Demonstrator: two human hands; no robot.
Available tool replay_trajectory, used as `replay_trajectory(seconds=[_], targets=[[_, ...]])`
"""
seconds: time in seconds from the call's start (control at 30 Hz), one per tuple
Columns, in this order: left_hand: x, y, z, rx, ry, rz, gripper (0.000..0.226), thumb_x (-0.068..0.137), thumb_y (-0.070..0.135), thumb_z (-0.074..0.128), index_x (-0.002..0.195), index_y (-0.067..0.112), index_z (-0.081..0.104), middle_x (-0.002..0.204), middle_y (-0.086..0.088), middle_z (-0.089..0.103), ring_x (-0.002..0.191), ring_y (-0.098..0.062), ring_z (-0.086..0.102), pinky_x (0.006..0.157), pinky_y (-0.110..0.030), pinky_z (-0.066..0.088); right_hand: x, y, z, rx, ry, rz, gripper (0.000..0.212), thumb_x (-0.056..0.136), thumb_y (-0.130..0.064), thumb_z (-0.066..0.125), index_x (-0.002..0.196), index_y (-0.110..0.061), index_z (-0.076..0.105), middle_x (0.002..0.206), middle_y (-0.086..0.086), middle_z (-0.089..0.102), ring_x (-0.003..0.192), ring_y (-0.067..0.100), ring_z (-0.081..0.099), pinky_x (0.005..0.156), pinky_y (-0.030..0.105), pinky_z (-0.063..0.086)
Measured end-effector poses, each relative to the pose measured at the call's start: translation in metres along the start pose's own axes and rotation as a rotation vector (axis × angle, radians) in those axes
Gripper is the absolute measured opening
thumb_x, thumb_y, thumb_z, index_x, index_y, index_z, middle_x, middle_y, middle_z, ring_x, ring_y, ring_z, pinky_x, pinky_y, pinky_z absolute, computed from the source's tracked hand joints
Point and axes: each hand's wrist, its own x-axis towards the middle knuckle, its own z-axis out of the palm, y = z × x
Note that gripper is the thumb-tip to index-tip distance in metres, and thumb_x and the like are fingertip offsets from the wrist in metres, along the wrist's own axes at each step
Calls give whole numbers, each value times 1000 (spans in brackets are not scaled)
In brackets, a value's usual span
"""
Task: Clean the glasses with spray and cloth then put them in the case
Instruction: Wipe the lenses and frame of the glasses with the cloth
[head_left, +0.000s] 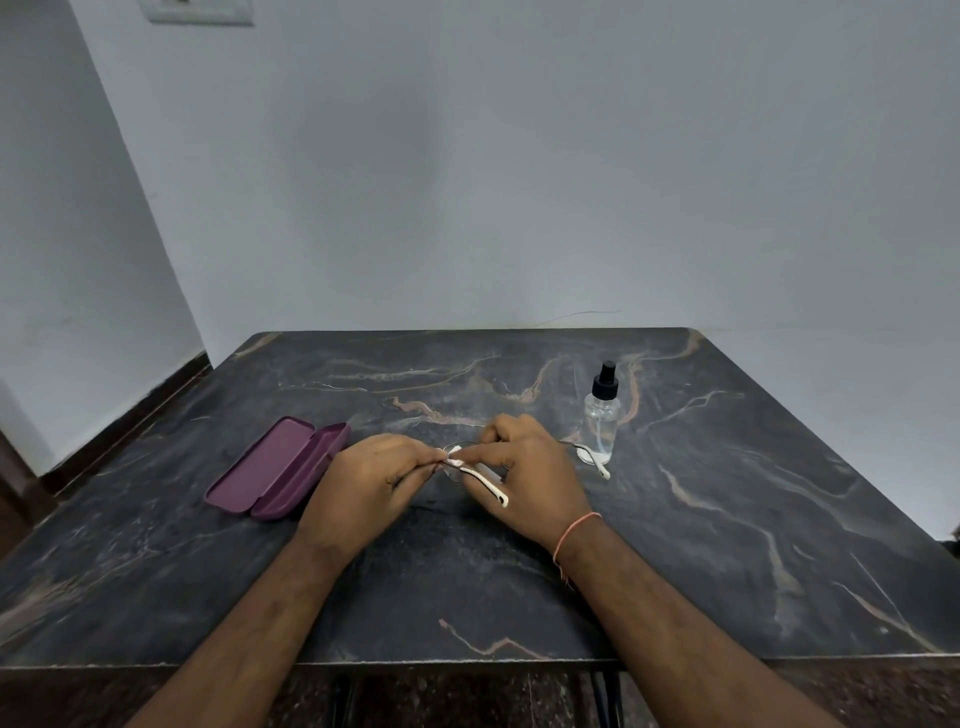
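Dark marbled bench (467, 597), grey wall behind. Mid-frame: left hand (363, 483) pinching a small white cloth (453, 460) against a lens; right hand (524, 467) gripping the glasses (488, 486) between both hands, white temples trailing. Glasses: light, thin, likely fragile and slippery when wet; best held by the rim. Left of centre: purple case (275, 470), open. Farther right: spray bottle (602, 415), upright.

dark marble table (701, 519) | pale wall (519, 182) | wall switch plate (200, 11)
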Motion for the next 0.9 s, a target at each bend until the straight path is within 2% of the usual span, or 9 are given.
replay_trajectory(seconds=[0.07,0.17,0.33,0.4,0.53,0.73,0.83,0.9], targets=[[-1,0,0,9,-5,-2,23,91,10,88,113,16,85,107,8,83,102,5,67,99,-1,43,0,-1,0,10,-21,-6,27,92,-54,63,107,-46,83,85,-15,56,86,10,49,69,30,46],[0,2,0,8,-4,-17,22,91,10,88,112,17,85,107,9,83,102,-1,72,100,-1,43,-2,-2,0,13,-17,0,24,87,-49,66,97,-40,86,82,-13,57,84,11,50,68,30,46],[2,7,-2,28,-2,-8,18,92,13,87,110,16,85,104,8,83,99,-4,73,97,-2,45,-2,-3,-2,-30,36,37,38,87,-58,56,96,-36,86,82,-13,59,87,16,54,69,34,50],[3,7,-3,37,3,-14,17,93,14,86,110,16,84,103,8,83,98,-5,73,95,-6,47,-1,-4,-2,-36,17,28,35,89,-55,56,98,-38,85,82,-13,58,86,16,54,70,35,50],[2,7,-4,43,12,-25,18,93,13,87,110,17,84,105,9,82,99,-6,75,96,-6,48,-3,-5,1,-49,-32,21,25,88,-49,64,88,-34,84,80,-12,56,84,15,51,68,44,53],[3,9,-4,55,18,-9,15,96,21,80,109,17,85,105,8,83,99,-6,75,95,-10,51,-2,-2,1,-148,11,51,36,87,-51,52,96,-37,84,84,-11,60,87,17,56,66,34,51],[2,7,-4,63,17,-17,15,96,20,81,110,17,85,105,9,83,99,-6,75,96,-8,49,-2,-5,2,-127,2,42,27,87,-45,56,87,-35,81,81,-11,59,83,18,54,63,37,50],[2,6,-3,61,18,-20,15,96,21,80,111,18,85,106,9,82,100,-6,75,97,-6,47,-3,-6,0,-142,-18,49,29,84,-47,56,84,-33,81,80,-12,58,83,16,52,63,35,48]])
